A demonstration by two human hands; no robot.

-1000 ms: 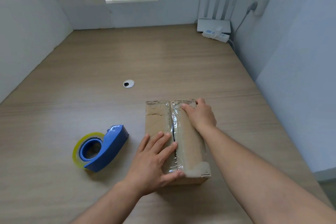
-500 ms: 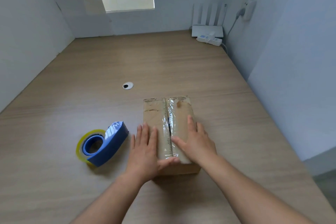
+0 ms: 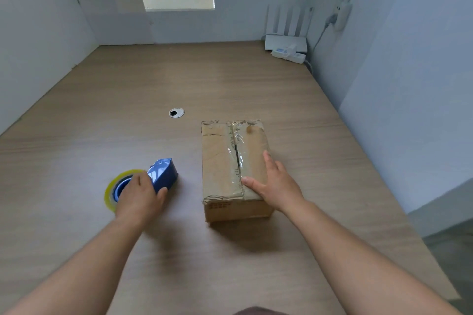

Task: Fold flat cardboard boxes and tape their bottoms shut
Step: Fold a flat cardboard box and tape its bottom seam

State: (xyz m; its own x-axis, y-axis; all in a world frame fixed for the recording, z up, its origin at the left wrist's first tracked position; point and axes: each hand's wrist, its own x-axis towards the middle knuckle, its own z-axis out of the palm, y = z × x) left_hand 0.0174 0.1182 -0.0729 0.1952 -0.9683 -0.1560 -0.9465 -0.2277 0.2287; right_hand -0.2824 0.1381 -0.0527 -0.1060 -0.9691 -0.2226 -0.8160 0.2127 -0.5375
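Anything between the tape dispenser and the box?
Nothing: the head view shows only bare desk between the tape dispenser, gripped by the left hand, and the box.

Nothing is legible: red print (image 3: 218, 206) on the near side of the cardboard box (image 3: 222, 166), possibly lettering, is blurred.

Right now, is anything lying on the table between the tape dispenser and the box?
Nothing visible does. Only tabletop separates the tape dispenser, gripped by the left hand, from the box. The right hand rests flat on the box's top, its thumb near the taped seam.
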